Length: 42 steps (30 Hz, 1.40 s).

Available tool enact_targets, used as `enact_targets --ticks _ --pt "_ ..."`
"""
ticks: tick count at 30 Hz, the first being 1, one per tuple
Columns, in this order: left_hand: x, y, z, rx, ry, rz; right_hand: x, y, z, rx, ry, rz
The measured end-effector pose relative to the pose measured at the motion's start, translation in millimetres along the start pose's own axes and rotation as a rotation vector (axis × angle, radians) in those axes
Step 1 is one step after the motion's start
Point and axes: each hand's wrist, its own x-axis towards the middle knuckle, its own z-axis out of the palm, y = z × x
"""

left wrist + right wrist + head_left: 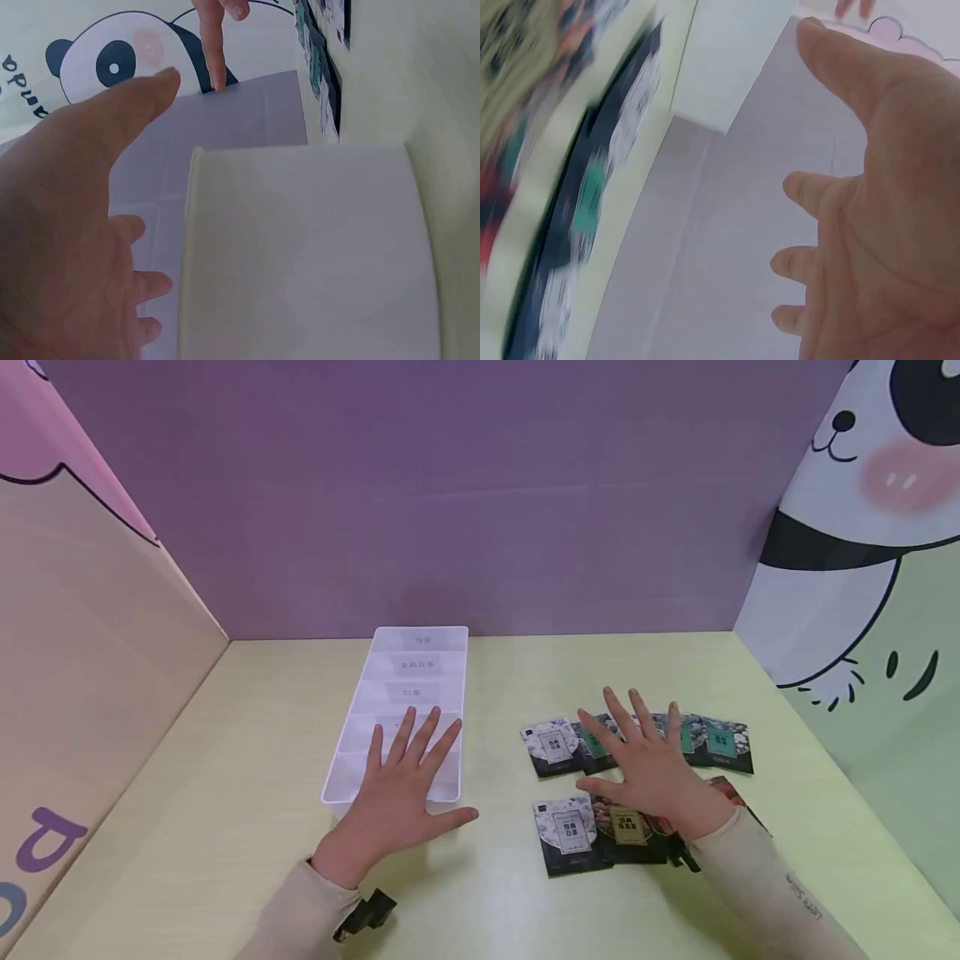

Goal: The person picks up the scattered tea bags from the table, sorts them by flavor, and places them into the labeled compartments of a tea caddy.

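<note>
My left hand (405,793) hovers with fingers spread over the near end of a white compartment tray (367,693). Printed labels mark the tray's sections; the hand hides the nearer ones. In the left wrist view the tray's pale end wall (307,247) stands beside the palm. My right hand (652,768), fingers also spread, is held above two rows of flat tea packets. The far row has a white-and-black packet (553,747) at its left and green-labelled packets (722,743) to the right. In the near row lie another white-and-black packet (572,835) and a gold-labelled packet (630,828), partly hidden by the right wrist.
A pale wooden table (225,827) carries everything. Behind it rises a purple back panel (480,510). Side panels with cartoon prints close it in, a panda panel (885,610) at the right and a beige panel (82,677) at the left.
</note>
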Motion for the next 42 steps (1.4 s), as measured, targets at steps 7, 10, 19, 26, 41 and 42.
enact_targets --ticks 7,10,19,26,41,42 --pt "-19.9 -26.1 -6.2 -0.02 0.082 -0.093 -12.3 34.7 -8.7 0.007 -0.014 0.042" --pt "-29.8 -37.3 -7.5 -0.047 0.145 -0.138 -16.6 50.2 -12.8 0.031 -0.032 0.069" --pt "-56.1 -72.0 5.8 -0.227 0.333 -0.17 -25.2 109.2 -18.5 0.172 -0.133 0.199" --pt "-56.3 -81.7 9.6 -0.491 0.259 -0.211 -30.9 148.7 -15.2 0.259 -0.207 0.284" --pt "-58.3 -82.9 29.8 -1.065 0.432 -0.107 -42.9 185.0 5.4 0.479 -0.26 0.333" --pt "-57.9 -84.1 30.6 -1.114 0.433 -0.091 -43.2 185.6 6.3 0.46 -0.255 0.35"
